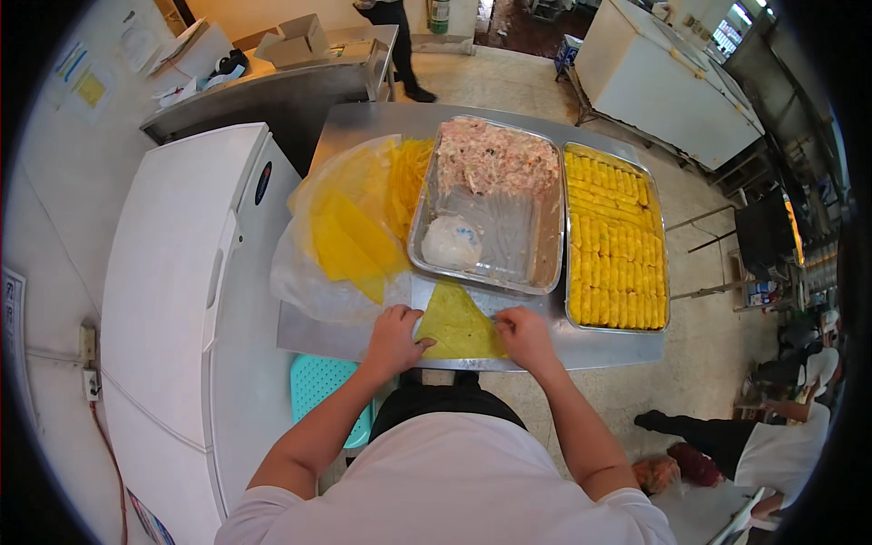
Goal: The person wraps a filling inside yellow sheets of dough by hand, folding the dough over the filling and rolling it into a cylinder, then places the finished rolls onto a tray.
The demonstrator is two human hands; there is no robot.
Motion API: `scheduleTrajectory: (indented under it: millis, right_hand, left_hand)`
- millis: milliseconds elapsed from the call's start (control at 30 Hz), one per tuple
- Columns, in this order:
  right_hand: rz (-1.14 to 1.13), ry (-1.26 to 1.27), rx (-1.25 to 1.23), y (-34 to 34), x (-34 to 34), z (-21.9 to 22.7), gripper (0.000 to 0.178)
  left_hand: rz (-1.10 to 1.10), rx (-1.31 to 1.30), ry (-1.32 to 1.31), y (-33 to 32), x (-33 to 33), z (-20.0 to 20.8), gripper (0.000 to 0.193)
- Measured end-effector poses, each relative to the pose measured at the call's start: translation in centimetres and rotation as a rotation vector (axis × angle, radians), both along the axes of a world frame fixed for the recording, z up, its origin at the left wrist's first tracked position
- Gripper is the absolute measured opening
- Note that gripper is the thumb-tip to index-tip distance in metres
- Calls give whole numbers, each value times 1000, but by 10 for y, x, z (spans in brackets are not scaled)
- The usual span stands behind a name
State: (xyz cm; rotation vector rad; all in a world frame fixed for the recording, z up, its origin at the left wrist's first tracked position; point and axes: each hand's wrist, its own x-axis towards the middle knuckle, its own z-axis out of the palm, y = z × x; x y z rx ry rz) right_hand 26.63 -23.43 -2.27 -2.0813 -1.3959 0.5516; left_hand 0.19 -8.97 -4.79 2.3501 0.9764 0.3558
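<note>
A thin yellow wrapper sheet, roughly triangular with its point away from me, lies on the steel table at its near edge. My left hand is at its left side, fingers curled and thumb against the sheet's lower left edge. On the opposite side my right hand pinches the sheet's right edge between thumb and fingers. Just beyond stands a metal tray with pinkish minced filling at its far end and a whitish plastic-wrapped lump in its near left corner.
More yellow sheets rest on clear plastic at the left. A second tray at the right holds rows of yellow rolls. A white freezer flanks the table, beside a turquoise stool. Other people stand farther off.
</note>
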Motion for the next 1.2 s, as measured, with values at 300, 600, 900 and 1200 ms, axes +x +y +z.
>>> scheduleTrajectory:
  millis: [300, 600, 900, 1200]
  right_hand:
    - [504, -397, 126, 63, -34, -16, 35]
    - [581, -548, -114, 40, -20, -20, 36]
    - [277, -452, -355, -16, -46, -4, 36]
    - [365, -497, 74, 47, -53, -26, 49]
  left_hand:
    - [68, -118, -33, -33, -5, -23, 31]
    - [309, -496, -379, 12, 2, -58, 30]
    - [215, -261, -330, 63, 35, -23, 35]
    - [171, -193, -246, 55, 27, -13, 40]
